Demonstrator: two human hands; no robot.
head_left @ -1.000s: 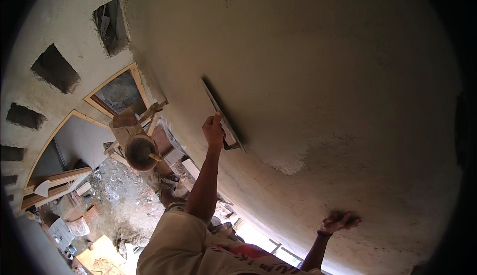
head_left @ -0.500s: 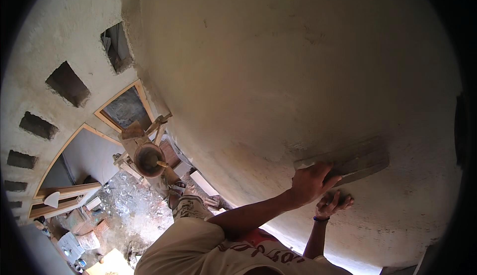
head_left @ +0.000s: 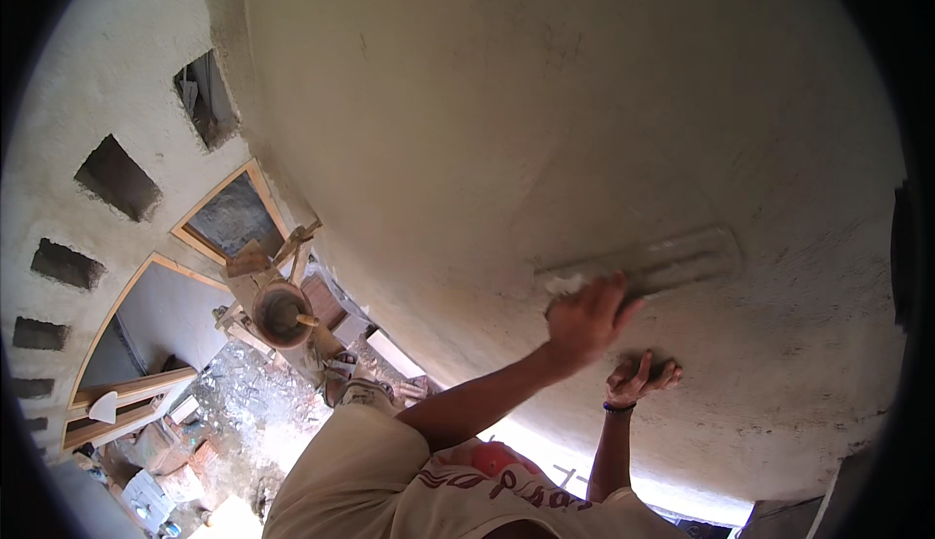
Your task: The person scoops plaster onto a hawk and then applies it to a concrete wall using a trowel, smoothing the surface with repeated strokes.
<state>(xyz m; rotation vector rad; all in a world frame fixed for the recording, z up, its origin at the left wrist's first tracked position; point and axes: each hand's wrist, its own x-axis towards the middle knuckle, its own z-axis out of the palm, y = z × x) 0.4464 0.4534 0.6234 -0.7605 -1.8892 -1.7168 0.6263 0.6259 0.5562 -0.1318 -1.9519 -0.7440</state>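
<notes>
My left hand [head_left: 587, 320] is closed around the handle of a long, rectangular plastering trowel [head_left: 682, 259]. The trowel's blade lies flat against the curved plastered wall [head_left: 467, 130], and motion blurs it slightly. Below and to the right of it, my right hand [head_left: 643, 379] rests on the same wall with its fingers apart and partly bent, holding nothing. A dark band circles that wrist. Around the blade the plaster looks smooth; toward the right it is rougher, with pits and scratches.
To the left, a bucket [head_left: 268, 317] of grey mix, with a tool's yellowish handle [head_left: 308, 321] in it, stands on wooden planks. Square openings [head_left: 119, 177] and a wood-framed opening [head_left: 234, 210] pierce the side wall. Rubble [head_left: 258, 393] and boards litter the floor below.
My left hand has slid the trowel left and slightly up across the wall. My right hand stays at nearly the same spot. The view has shifted a little.
</notes>
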